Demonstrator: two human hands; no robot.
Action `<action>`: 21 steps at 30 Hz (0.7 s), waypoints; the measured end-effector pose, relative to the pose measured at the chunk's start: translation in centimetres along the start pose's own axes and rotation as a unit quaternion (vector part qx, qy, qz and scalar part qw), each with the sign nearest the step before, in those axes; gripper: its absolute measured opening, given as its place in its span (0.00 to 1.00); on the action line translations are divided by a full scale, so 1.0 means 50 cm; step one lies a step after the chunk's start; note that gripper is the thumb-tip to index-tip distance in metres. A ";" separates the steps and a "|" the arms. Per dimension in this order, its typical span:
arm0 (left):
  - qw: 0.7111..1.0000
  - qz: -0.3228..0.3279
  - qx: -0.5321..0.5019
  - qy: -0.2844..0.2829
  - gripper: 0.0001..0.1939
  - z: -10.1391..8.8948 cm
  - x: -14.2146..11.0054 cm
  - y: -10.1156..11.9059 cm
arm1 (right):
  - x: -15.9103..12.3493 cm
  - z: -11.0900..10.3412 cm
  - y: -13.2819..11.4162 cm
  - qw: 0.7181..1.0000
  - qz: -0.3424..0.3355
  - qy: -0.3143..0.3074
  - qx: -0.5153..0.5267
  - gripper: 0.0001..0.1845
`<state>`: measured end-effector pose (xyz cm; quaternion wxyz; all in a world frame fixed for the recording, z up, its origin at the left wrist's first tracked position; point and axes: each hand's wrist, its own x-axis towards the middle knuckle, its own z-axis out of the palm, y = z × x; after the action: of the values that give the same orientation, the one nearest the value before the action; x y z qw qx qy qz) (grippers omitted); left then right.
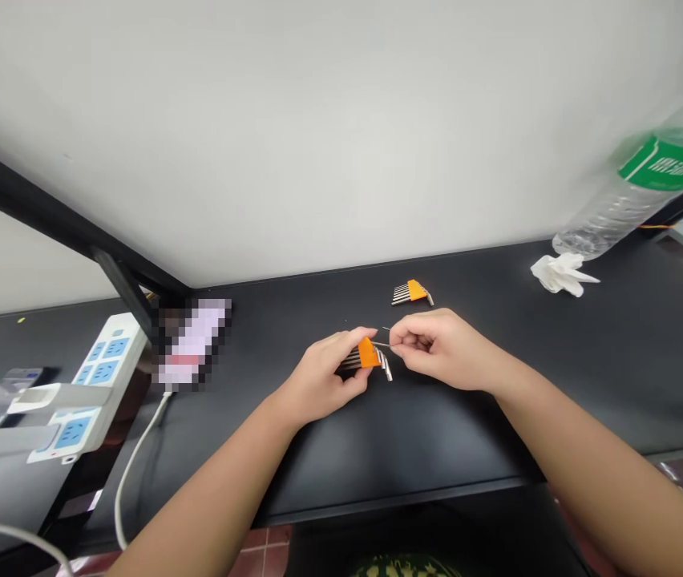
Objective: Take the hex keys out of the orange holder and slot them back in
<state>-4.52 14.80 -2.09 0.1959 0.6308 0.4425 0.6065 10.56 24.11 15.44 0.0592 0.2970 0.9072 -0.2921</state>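
Both hands work 1 orange key set above the black table (pixel 438 433).

The right hand (pixel 441 349) pinches a thin metal key (pixel 382 344); the left hand (pixel 323 377) grips the orange holder (pixel 368 353). Another set (pixel 411 292) lies just beyond, on the table.

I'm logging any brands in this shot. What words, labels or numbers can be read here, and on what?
Nothing reads clearly.
Green label on the plastic bottle: white characters, too blurred to read.
Pixelated object by the power strip: unreadable.
Orange hex key holders: no visible text.
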 end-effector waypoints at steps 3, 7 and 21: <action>1.000 0.020 0.009 -0.008 0.24 0.000 0.001 0.001 | -0.002 -0.010 -0.001 0.999 0.030 -0.009 0.027 0.05; 0.998 0.045 0.027 -0.037 0.24 0.008 0.001 0.000 | 0.005 -0.023 0.001 0.982 0.151 -0.036 0.111 0.09; 0.992 -0.069 0.012 -0.105 0.15 0.015 0.009 0.003 | 0.024 0.067 0.014 0.996 0.010 0.016 -0.088 0.06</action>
<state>-3.81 15.28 -1.85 0.2746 0.6613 0.4691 0.5169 9.76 23.29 12.02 0.0735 0.3042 0.9271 -0.2061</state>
